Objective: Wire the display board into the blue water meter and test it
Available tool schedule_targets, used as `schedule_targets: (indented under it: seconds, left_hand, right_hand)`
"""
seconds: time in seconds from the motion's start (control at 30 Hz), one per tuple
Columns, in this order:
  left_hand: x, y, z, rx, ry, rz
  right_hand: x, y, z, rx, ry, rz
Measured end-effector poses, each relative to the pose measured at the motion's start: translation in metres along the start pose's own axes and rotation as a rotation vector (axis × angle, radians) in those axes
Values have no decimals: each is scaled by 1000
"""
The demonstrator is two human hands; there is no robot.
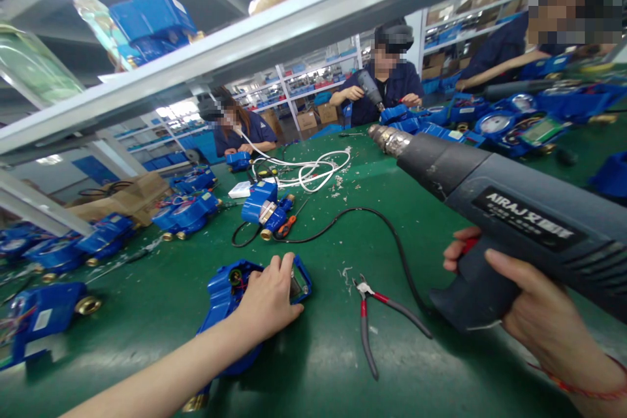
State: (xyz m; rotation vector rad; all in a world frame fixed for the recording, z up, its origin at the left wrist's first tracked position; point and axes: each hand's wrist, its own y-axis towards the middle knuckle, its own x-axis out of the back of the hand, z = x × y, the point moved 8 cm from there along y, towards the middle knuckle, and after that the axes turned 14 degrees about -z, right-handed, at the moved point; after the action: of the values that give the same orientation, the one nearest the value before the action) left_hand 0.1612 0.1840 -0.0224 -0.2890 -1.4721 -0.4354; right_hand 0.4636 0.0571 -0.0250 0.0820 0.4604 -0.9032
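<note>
My right hand is wrapped around the grip of a dark grey heat gun, raised above the bench. Its metal nozzle points left, and a finger rests by the red trigger. My left hand grips a blue water meter by its upper part. The fingers lie over the edge of an open housing with a greenish board inside, and hide much of it. Between my hands lie diagonal cutting pliers, spread open, with red and grey handles.
On the green bench lie a blue valve unit, an orange screwdriver and a coiled white cable. Several blue meters stand left and far right. A shelf crosses overhead. Co-workers sit opposite.
</note>
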Motion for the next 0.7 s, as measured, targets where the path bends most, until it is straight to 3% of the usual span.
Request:
schedule_targets:
  seconds: [0.2,0.43,0.7]
  left_hand:
    - [1,0,4,47,-112,49]
    - [5,10,16,125,-394,288]
    - [0,4,15,163,-434,336]
  right_hand:
    - [1,1,-2,1,12,-7]
    - [0,-2,3,17,-5,-21]
    - [1,-7,3,13,-82,-25]
